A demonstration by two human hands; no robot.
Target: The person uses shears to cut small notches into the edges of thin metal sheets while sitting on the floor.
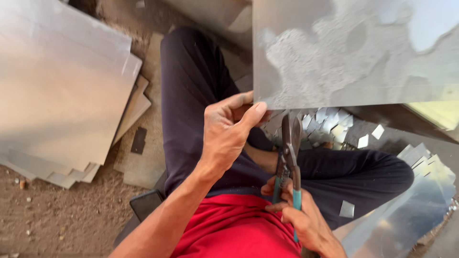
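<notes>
Left hand [224,131] fingers pinching metal sheet [354,52] lower edge, right hand [301,217] fingers clamped on snips [289,157] below

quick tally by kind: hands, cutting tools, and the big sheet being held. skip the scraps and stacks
Hands: 2, left hand pinching the sheet's lower edge, right hand gripping the snips
Tin snips with teal handles: 1
Large metal sheet held up: 1
Total: 4

Dirt floor [57,215], stacked metal sheets [57,86], warm daylight.
</notes>
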